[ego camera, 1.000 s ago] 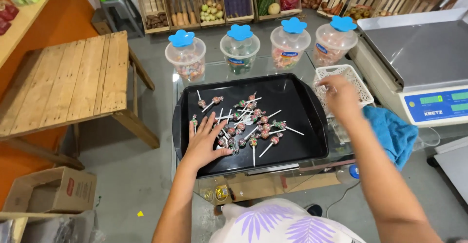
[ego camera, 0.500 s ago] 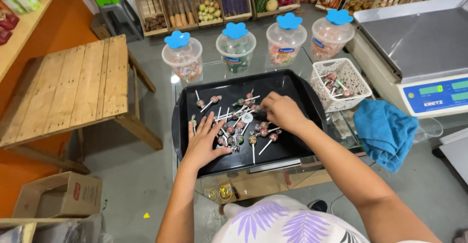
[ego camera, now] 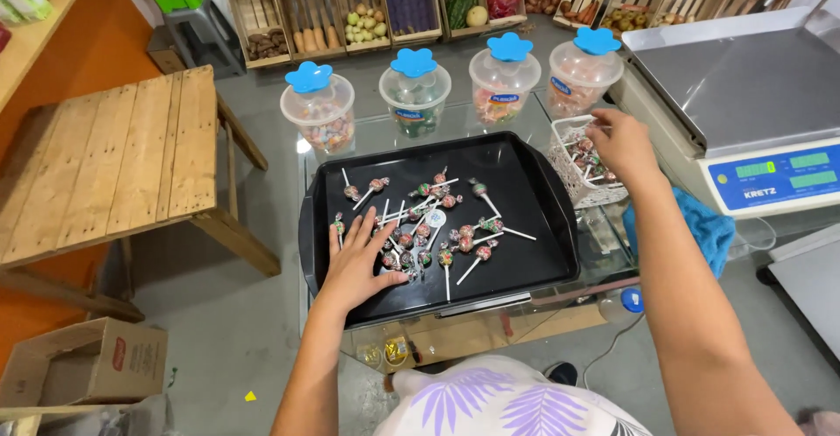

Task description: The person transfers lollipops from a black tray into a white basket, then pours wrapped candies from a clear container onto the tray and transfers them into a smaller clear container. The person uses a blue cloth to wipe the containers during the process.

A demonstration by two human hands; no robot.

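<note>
- L hand [ego camera: 356, 265] lies flat on the black tray [ego camera: 525, 169], fingers [ego camera: 360, 229] spread, tips touching the near-left edge of the lollipop pile [ego camera: 426, 226]; pinching nothing.
- Lollipops: loose heap in the tray's middle-left, sticks pointing every way; a few strays toward the back and right.
- R hand [ego camera: 623, 143] is over the small white wire basket [ego camera: 588, 182], just right of the tray. Fingers bent down into the basket, w/ more lollipops inside. Can't tell if they're pinching one.
- Tray sits on a glass surface [ego camera: 604, 244]; basket touches the tray's right rim or is just beside it.
- Behind tray: row of 4 clear candy jars [ego camera: 413, 95] w/ blue flower-shaped lids.
- Right of basket: a weighing scale [ego camera: 744, 95], steel pan, blue display panel.
- Blue cloth [ego camera: 709, 230] beside the R forearm, below the scale.
- Left: wooden table [ego camera: 114, 165]; cardboard box [ego camera: 87, 362] on the floor near it.
</note>
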